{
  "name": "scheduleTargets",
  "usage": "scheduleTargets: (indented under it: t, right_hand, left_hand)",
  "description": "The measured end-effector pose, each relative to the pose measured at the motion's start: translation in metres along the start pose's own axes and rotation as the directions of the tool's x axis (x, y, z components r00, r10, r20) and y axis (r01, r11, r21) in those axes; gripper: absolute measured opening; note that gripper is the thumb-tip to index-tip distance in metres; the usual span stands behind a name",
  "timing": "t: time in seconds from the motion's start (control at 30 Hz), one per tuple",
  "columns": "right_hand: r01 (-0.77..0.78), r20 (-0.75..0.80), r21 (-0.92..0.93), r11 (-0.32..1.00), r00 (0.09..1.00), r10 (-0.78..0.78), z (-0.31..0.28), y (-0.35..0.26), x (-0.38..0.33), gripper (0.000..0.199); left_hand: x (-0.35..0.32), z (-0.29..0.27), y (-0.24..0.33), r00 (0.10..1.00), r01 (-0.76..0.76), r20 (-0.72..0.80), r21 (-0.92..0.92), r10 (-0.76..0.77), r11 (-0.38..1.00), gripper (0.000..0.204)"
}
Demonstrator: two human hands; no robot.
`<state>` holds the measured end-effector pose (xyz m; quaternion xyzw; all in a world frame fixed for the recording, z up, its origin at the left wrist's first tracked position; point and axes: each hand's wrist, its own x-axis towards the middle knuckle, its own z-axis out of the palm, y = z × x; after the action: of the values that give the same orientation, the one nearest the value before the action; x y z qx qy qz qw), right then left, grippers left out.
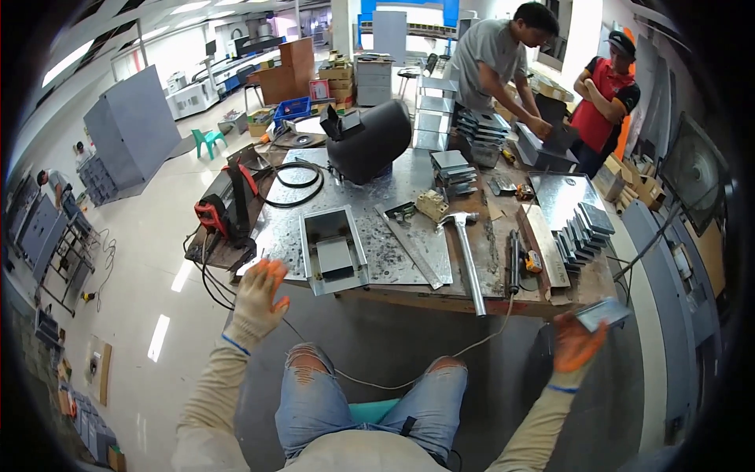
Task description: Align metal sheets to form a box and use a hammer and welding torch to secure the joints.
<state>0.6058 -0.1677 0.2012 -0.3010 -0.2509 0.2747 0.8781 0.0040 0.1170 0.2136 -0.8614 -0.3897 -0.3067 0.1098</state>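
Your left hand [258, 297]: spread, empty, lower left | your right hand [578, 342]: pinching small metal plate [602, 312], lower right | worktop [409, 293] ahead

Cream knit gloves w/ orange palms, blue cuff trim, beige long sleeves, ripped lt-blue jeans.

Bright, even indoor light comes from ceiling strips [75, 59] at upper left, which mirror as pale streaks on the glossy floor [157, 259]. The steel sheets [562, 197] on the bench glare softly. Shadows are faint. Fisheye bending curves the edges inside a black rim. Both hands look slightly motion-blurred.
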Motion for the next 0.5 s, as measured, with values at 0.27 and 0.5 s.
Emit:
scheduleTargets:
  t: [0.27,0.5]
  right_hand:
    - [-0.248,0.08,0.058,0.967,0.967,0.243,-0.006,0.105,-0.127,0.064]
    - [-0.484,0.085,0.093,0.87,0.874,0.478,0.0,0.138,-0.143,0.056]
  left_hand:
    - [0.1,-0.001,-0.011,0.793,-0.488,0.469,0.106,0.389,0.866,0.047]
    - [0.132,-0.019,0.019,0.651,-0.456,0.678,-0.01,0.342,0.89,0.027]
